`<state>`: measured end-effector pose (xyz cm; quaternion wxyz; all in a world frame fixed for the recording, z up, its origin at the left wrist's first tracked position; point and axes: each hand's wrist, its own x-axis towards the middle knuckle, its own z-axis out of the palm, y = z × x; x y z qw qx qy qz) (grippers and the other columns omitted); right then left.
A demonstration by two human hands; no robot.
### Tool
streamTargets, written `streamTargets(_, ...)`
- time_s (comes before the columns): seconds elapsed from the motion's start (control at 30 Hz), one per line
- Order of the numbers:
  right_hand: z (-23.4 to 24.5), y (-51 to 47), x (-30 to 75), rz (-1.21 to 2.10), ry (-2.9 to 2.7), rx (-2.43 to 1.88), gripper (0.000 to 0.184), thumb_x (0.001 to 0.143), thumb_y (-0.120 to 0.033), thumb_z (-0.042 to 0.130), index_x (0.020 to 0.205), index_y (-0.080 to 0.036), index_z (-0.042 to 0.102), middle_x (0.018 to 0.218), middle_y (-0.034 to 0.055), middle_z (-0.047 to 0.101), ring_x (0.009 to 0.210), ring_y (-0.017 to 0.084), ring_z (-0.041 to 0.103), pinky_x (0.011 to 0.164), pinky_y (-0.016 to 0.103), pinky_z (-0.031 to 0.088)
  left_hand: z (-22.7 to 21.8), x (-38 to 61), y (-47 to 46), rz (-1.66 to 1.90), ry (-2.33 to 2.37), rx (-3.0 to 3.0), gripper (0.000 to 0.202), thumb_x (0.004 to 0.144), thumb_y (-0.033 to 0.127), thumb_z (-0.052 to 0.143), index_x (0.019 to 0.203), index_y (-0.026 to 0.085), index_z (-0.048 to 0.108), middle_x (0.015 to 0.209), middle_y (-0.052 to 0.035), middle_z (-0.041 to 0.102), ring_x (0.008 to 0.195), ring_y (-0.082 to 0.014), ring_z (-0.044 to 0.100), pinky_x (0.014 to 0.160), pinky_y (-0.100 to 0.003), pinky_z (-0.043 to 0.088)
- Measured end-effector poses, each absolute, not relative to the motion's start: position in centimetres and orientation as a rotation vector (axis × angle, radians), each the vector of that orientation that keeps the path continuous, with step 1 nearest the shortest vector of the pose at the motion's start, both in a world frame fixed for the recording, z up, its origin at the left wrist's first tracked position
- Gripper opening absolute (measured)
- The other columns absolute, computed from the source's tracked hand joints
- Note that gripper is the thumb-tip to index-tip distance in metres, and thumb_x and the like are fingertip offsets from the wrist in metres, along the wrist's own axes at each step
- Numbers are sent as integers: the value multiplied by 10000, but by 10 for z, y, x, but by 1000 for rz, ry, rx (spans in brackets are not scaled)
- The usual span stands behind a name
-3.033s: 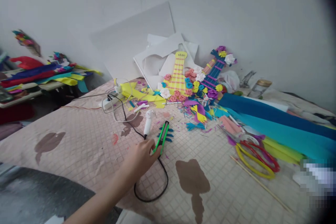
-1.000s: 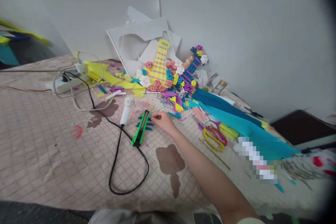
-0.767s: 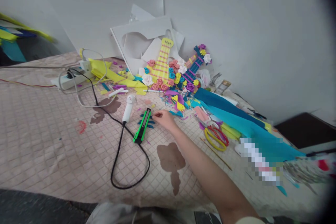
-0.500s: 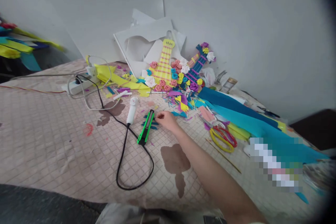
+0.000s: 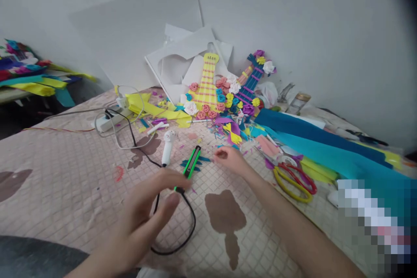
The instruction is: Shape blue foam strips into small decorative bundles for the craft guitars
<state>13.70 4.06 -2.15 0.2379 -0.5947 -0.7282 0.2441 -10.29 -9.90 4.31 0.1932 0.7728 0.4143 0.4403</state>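
My left hand (image 5: 143,213) is above the quilted cloth, its thumb and fingers apart. Its fingertips overlap the lower end of a green and black box cutter (image 5: 193,161) in view; whether they touch it I cannot tell. To the cutter's right, my right hand (image 5: 232,160) is low over the cloth with thumb and forefinger curled together; anything in that pinch is too small to make out. Small dark blue strips (image 5: 204,159) lie beneath and beside the cutter. Left of it rests a white hot glue gun (image 5: 167,147) with a black cord, partly hidden by my left hand.
Red- and yellow-handled scissors (image 5: 295,182) lie at right near blue crepe paper (image 5: 319,147). Behind, a yellow paper guitar (image 5: 208,80) and a blue one (image 5: 250,82) lean among flowers and scraps. A power strip (image 5: 112,121) with cords stands at left.
My left hand has come into view from below, reaching up to the box cutter's lower end. My right hand stays pinched beside the strips. The whole view has shifted.
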Motion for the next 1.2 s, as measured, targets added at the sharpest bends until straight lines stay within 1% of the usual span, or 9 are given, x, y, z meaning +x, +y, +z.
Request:
streamTargets(0.17,-27,36,115,610,-2008,-1628,130,693,-299,663,752,-185,682,758,34,699,760,188,609,741,321,364,12,-67,-28,734,1552,2496,393,820,292,528,1187,157,491,1065,-120,589,1038,-272,555,915,-419,444)
streamTargets(0.23,-29,36,108,597,-2012,-1643,117,702,-298,649,716,-184,675,735,33,694,757,193,600,742,330,336,-5,-62,-11,464,1701,2491,434,808,310,535,1206,150,465,1027,-114,601,996,-267,585,879,-394,466)
streamTargets(0.33,-30,36,105,598,-2007,-1662,84,702,-256,633,683,-178,659,723,35,691,759,193,589,722,320,316,-17,-60,0,385,1757,2475,399,799,258,527,1177,140,477,991,-118,615,933,-268,617,798,-366,493)
streamTargets(0.6,-26,34,117,709,-1950,-1584,44,687,-195,607,654,-171,624,682,30,666,698,179,590,663,294,360,6,-60,6,427,1799,2461,306,821,238,472,1119,169,459,888,-58,639,826,-228,638,679,-303,494)
streamTargets(0.7,-18,29,131,782,-1900,-1502,52,710,-192,576,674,-173,609,681,20,657,656,151,595,633,266,409,19,-53,21,484,1812,2499,348,838,239,460,1176,168,421,945,-75,626,843,-236,627,710,-323,487)
streamTargets(0.83,-4,18,152,836,-1833,-1413,76,741,-239,551,709,-184,593,713,13,655,670,139,595,644,258,448,23,-34,53,496,1741,2564,255,857,227,452,1102,163,483,1023,-107,595,948,-251,594,798,-345,464)
streamTargets(1.03,0,9,170,878,-1749,-1353,104,742,-280,552,728,-184,588,721,19,656,662,144,603,638,272,472,10,-22,81,499,1522,2573,174,798,154,527,964,136,578,891,-118,638,903,-270,614,788,-387,480)
streamTargets(1.13,1,9,173,892,-1722,-1327,91,737,-271,562,723,-188,593,713,14,659,672,146,615,640,270,481,9,-28,72,641,1384,2539,220,872,172,424,1038,144,565,1015,-134,631,1008,-258,587,855,-407,466)
streamTargets(1.2,4,7,174,893,-1710,-1318,76,739,-260,565,725,-192,596,713,8,658,677,144,615,649,270,481,10,-32,59,725,1273,2494,281,915,198,354,1148,160,507,1086,-117,622,1025,-213,590,856,-364,482)
